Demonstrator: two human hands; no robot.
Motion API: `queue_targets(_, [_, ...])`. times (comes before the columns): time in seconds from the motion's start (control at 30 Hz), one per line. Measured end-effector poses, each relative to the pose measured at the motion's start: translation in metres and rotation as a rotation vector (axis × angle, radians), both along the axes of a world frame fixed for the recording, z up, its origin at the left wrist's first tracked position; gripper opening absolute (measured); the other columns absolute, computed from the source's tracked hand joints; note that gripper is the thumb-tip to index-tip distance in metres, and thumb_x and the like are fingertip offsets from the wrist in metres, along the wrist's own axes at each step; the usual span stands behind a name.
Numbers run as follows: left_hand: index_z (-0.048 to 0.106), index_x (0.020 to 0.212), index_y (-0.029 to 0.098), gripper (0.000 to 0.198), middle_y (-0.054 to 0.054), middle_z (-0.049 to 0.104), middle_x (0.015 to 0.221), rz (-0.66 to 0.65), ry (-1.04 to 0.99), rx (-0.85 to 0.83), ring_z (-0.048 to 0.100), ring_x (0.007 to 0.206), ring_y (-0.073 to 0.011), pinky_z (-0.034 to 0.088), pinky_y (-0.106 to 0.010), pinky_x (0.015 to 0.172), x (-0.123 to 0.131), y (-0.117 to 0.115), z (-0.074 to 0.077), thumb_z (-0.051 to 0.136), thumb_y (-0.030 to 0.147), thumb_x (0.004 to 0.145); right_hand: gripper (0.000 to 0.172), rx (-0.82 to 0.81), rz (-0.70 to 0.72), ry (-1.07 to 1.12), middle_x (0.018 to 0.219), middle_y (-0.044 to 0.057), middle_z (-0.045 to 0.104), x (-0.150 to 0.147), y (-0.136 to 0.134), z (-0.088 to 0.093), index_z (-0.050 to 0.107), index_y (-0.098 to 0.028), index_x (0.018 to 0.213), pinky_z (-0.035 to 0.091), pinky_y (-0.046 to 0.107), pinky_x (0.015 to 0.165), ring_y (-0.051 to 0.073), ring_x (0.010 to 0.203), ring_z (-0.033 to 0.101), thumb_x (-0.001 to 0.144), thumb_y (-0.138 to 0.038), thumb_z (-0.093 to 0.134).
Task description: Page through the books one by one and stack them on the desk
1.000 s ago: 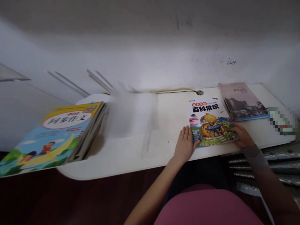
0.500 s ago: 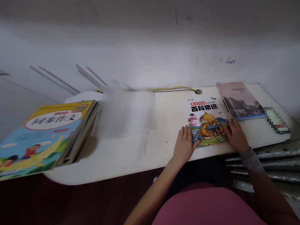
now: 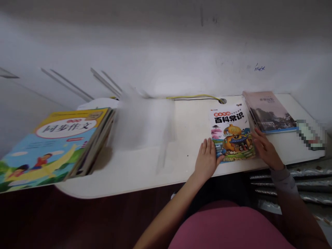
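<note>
I see the illustrated book [image 3: 231, 136] flat on the white table [image 3: 188, 138], between two hands. The right hand [image 3: 267, 150] has slipped off its cover to the right edge, fingers extended; the left hand [image 3: 206, 159], fingers together, apparently steadies it.

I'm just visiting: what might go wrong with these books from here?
The book stack on the left seems to overhang the white table, so a bump might topple it. The gourd-cover book, between left hand and right hand, lies near the front edge; pulling could tip it off. The right hand might also nudge the history book.
</note>
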State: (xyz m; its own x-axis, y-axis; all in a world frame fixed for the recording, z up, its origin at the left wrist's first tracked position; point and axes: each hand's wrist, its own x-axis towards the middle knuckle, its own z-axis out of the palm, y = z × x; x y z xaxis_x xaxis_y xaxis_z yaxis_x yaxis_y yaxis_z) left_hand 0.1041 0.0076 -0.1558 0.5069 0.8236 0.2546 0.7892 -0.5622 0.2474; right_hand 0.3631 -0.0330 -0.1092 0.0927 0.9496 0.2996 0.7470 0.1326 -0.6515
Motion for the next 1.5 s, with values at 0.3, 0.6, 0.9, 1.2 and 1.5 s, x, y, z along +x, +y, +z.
queue_targets(0.3, [0.043,0.136,0.009,0.047,-0.018,0.04,0.146,0.055,-0.117,-0.035,0.029,0.139,-0.028,0.031,-0.049,0.11,-0.04,0.002,0.028,0.029,0.029,0.097,0.045,0.091,0.514,-0.545,0.148,0.01,0.039,-0.1,0.032,0.03,0.046,-0.017,0.137,0.027,0.051,0.112,0.027,0.141,0.024,0.095,-0.03,0.04])
queue_targets(0.6, [0.042,0.137,0.007,0.057,-0.019,0.049,0.139,0.349,0.161,0.001,0.041,0.132,-0.0307,0.031,-0.051,0.108,-0.095,0.012,0.02,0.028,0.044,0.096,0.04,0.1,0.499,-0.792,0.138,0.016,0.05,-0.157,0.047,0.018,0.057,-0.011,0.124,0.025,0.055,0.11,0.032,0.133,0.038,0.089,-0.028,0.054])
queue_targets(0.9, [0.038,0.14,0.005,0.064,-0.02,0.052,0.135,0.371,0.092,0.039,0.045,0.128,-0.031,0.033,-0.049,0.107,-0.095,0.009,0.016,0.028,0.05,0.095,0.038,0.098,0.52,-0.724,0.137,0.018,0.051,-0.189,0.049,0.002,0.056,-0.01,0.126,0.024,0.054,0.111,0.03,0.132,0.04,0.09,-0.02,0.047])
queue_targets(1.2, [0.045,0.136,0.009,0.058,-0.019,0.044,0.142,0.368,0.156,-0.007,0.038,0.133,-0.0349,0.031,-0.055,0.107,-0.091,0.006,0.016,0.036,0.048,0.093,0.045,0.081,0.473,-0.585,0.148,0.017,0.035,-0.156,0.123,0.05,0.048,-0.013,0.133,0.025,0.052,0.109,0.032,0.138,0.027,0.091,-0.028,0.046])
queue_targets(1.5, [0.04,0.139,0.008,0.066,-0.021,0.044,0.141,0.395,0.107,-0.003,0.038,0.134,-0.0334,0.031,-0.054,0.108,-0.09,0.003,0.015,0.033,0.054,0.093,0.08,-0.121,0.193,-0.519,0.137,0.022,0.041,-0.139,0.234,0.022,0.033,-0.011,0.139,0.029,0.055,0.102,0.04,0.13,0.032,0.074,-0.042,0.066])
